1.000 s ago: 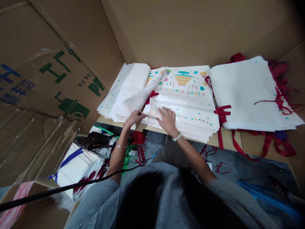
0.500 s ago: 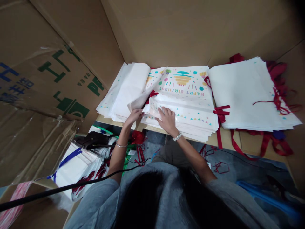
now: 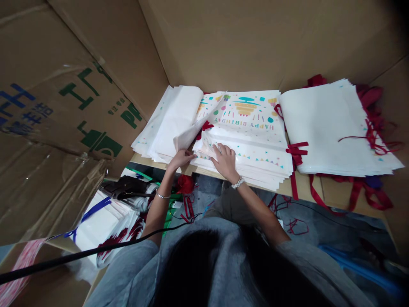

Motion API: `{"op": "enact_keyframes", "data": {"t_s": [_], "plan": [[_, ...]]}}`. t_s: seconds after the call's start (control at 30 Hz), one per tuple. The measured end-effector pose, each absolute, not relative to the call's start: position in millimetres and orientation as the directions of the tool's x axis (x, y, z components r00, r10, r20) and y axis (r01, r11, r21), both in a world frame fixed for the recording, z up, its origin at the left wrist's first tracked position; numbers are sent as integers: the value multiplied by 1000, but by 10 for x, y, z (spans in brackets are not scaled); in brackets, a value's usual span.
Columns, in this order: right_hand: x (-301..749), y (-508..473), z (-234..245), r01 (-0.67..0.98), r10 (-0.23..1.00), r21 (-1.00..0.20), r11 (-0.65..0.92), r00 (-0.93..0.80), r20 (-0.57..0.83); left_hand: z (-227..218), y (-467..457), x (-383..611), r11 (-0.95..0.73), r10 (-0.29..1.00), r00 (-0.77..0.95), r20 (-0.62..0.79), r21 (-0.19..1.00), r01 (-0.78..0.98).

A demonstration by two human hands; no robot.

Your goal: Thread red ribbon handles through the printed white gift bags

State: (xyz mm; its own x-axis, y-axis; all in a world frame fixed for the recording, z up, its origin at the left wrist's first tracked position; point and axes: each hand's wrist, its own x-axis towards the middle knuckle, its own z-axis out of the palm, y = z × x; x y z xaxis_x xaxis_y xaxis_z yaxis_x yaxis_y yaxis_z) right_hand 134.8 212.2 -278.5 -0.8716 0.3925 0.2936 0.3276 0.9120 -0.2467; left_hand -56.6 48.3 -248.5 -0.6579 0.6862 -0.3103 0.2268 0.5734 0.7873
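A stack of flat white bags (image 3: pixel 252 147) printed with coloured shapes and an upside-down "HAPPY BIRTHDAY" lies in front of me, with red ribbon (image 3: pixel 296 153) at its right side. On its near left part rests my right hand (image 3: pixel 224 161), open, fingers spread over the top bag. My left hand (image 3: pixel 181 160) is at the near left corner of that stack, below a lifted white flap (image 3: pixel 183 138). Its fingers are drawn together; what they pinch, if anything, is too small to make out. More white sheets (image 3: pixel 166 121) lie folded over on the left.
Another white stack (image 3: pixel 319 128) with red ribbons lies at the right. Cardboard walls (image 3: pixel 255 47) enclose the back and left. Below left are bundled white bags (image 3: pixel 99 217) and a dark bag (image 3: pixel 126 187). A black cable (image 3: pixel 121 245) crosses in front of me.
My left hand has shifted slightly to the right and down along the stack's corner, and its fingertips show more. My right hand stays on the stack. The view has tilted slightly.
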Motion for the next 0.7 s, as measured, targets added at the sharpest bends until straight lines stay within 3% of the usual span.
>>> {"op": "enact_keyframes", "data": {"t_s": [0.33, 0.57, 0.7], "plan": [[1362, 2107, -2752, 332, 387, -227, 916, -878, 280, -2455, 521, -564, 517, 697, -654, -295, 838, 173], [1355, 2112, -2781, 335, 391, -226, 915, -875, 286, -2463, 544, -564, 533, 722, -570, -392, 840, 98], [1348, 2110, -2803, 328, 385, -221, 918, -872, 303, -2451, 578, -555, 525, 691, -621, -371, 848, 78]]}}
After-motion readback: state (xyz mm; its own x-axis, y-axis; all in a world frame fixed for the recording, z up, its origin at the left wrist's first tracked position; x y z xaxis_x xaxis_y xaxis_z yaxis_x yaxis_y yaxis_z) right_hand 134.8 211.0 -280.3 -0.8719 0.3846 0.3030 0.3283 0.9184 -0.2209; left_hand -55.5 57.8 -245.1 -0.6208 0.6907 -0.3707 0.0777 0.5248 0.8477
